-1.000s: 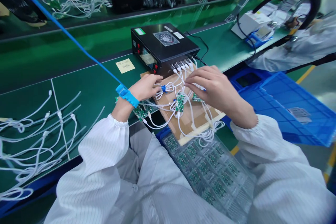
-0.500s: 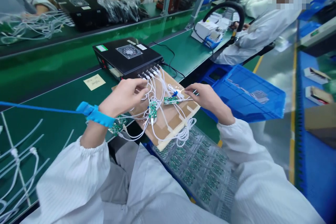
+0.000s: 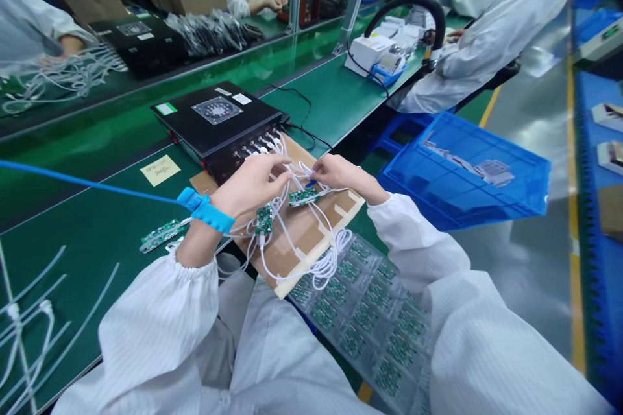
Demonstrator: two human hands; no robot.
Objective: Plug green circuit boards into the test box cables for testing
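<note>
My left hand (image 3: 253, 187), with a blue wrist strap (image 3: 204, 209), is closed with thumb and fingertips on a white cable above a brown cardboard sheet (image 3: 311, 227). My right hand (image 3: 344, 176) is also closed, its fingertips pinching white cable beside a small blue piece (image 3: 310, 185). Just below them lies a green circuit board (image 3: 302, 198). Another circuit board (image 3: 264, 219), a white plug in its lower end, rests left of it. White cables run from the front sockets of a black box (image 3: 219, 118). A coiled cable bundle (image 3: 327, 266) hangs at the sheet's near edge.
Below the sheet, a clear tray (image 3: 363, 318) holds many circuit boards. More boards (image 3: 163, 235) lie on the green table by my left wrist. A yellow note (image 3: 160, 170) is near the black box. At right stands a blue crate (image 3: 467, 175); co-workers sit around.
My right hand has moved left, closer to my left hand, and its fingers have closed on white cable over the board. The camera view has shifted slightly.
</note>
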